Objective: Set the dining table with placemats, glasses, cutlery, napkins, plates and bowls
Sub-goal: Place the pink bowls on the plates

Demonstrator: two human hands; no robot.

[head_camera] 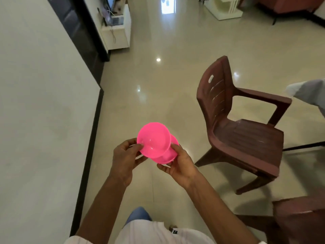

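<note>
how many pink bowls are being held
2: upper pink bowl in the left hand, lower pink bowl partly beneath it in the right hand. More may be nested unseen.

Glossy beige tiled floor is lying open straight ahead. A cream wall with black skirting is closing off the left. A dark brown plastic armchair is standing near on the right, a second brown plastic chair crowding the lower right. The left hand and right hand are holding two pink plastic bowls in free air between wall and armchair.
</note>
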